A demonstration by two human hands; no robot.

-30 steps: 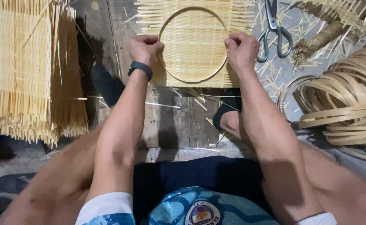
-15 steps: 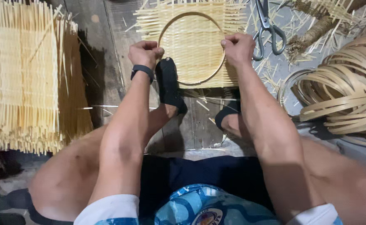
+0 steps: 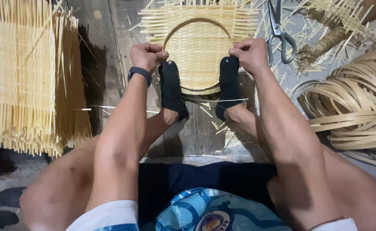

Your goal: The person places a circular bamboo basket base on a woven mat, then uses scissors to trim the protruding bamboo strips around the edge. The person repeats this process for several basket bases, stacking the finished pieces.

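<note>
A stack of woven mats (image 3: pixel 21 77) lay at the left. The left hand (image 3: pixel 147 55) gripped the hoop (image 3: pixel 196 23) on the woven mat (image 3: pixel 198 47) on the floor, fingers curled tight. The right hand (image 3: pixel 250 53) pinched its other side. Scissors (image 3: pixel 278 30) and coiled strips (image 3: pixel 355 107) lay right.

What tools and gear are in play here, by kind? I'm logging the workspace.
Round bamboo hoop on a woven mat: 1
Woven mats, counting the stack: at least 2
Scissors: 1
Black sandals: 2
Wristband: 1
Total: at least 7
</note>
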